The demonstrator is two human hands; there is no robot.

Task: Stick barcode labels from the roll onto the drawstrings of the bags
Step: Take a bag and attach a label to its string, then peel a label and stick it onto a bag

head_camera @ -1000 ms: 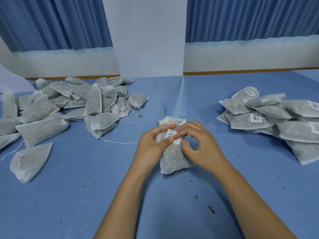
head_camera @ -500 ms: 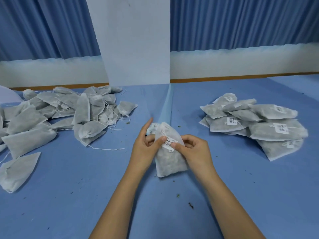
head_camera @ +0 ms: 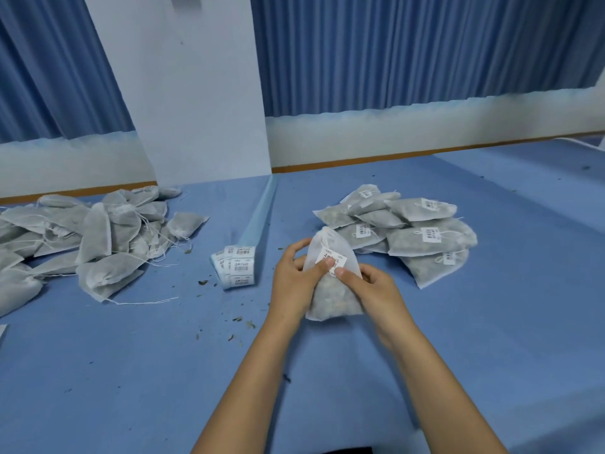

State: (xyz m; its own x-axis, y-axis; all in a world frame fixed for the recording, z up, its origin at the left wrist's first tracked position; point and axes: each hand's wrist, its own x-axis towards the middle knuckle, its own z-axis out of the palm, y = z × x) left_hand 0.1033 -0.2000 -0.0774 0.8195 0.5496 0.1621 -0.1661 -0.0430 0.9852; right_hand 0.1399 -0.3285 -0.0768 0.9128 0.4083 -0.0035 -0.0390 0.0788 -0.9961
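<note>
Together, the left hand [head_camera: 293, 277] and right hand [head_camera: 371, 290] pinch the label [head_camera: 333, 258] against the bag [head_camera: 334, 299] over the desk [head_camera: 147, 371]. Left of them lies the roll [head_camera: 237, 267]; behind, a labelled pile [head_camera: 425, 239].

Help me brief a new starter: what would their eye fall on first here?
At centre, the left hand and the right hand pinch a barcode label against a filled drawstring bag. A heap of unlabelled bags lies at the left and a stack of labelled bags at the right. The label roll sits between the heap and the hands.
</note>
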